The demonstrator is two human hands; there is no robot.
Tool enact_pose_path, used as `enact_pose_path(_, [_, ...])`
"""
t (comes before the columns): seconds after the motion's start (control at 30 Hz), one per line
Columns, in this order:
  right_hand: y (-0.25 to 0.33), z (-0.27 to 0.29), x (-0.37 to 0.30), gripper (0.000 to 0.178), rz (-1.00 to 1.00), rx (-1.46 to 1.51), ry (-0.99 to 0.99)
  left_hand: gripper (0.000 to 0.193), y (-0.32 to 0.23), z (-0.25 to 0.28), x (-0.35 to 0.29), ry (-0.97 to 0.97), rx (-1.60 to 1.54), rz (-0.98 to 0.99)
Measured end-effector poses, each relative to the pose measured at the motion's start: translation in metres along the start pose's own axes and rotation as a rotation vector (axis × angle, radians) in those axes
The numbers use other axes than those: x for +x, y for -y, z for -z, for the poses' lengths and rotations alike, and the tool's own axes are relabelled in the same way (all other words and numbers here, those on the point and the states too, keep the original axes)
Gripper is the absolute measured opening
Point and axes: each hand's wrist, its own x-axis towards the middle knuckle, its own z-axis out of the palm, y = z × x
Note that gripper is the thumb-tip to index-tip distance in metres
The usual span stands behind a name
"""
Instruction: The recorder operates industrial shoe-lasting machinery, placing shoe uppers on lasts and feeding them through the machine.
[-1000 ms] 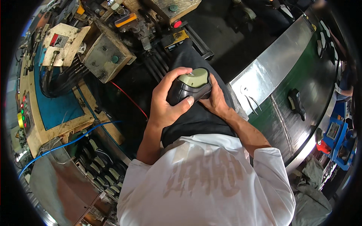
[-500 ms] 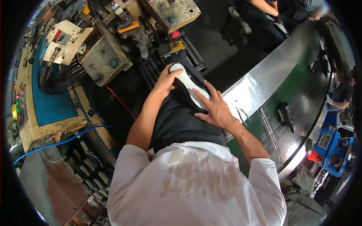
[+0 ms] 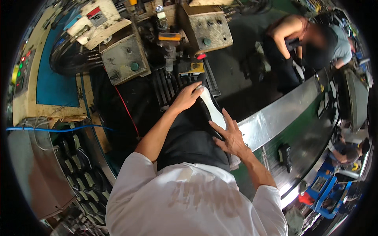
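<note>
Fingers (image 3: 193, 86) of the left hand (image 3: 184, 100) were closed on the far end of a black shoe (image 3: 213, 110), white underside uppermost; those of the right hand (image 3: 235, 141), spread, touched its near end. The shoe lay between both hands, neither clearly nearer, its long axis slanting from far left to near right.
</note>
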Motion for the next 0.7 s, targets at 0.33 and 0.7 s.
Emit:
enact_pose_path(0.33, [0.061, 0.086, 0.086, 0.075, 0.166, 0.120, -0.356, 0.079, 0.141, 0.030, 0.060, -0.466, 0.621, 0.169])
enact_pose_path(0.7, [0.115, 0.115, 0.362, 0.076, 0.212, -0.221, -0.481, 0.052, 0.084, 0.122, 0.006, -0.535, 0.360, -0.074])
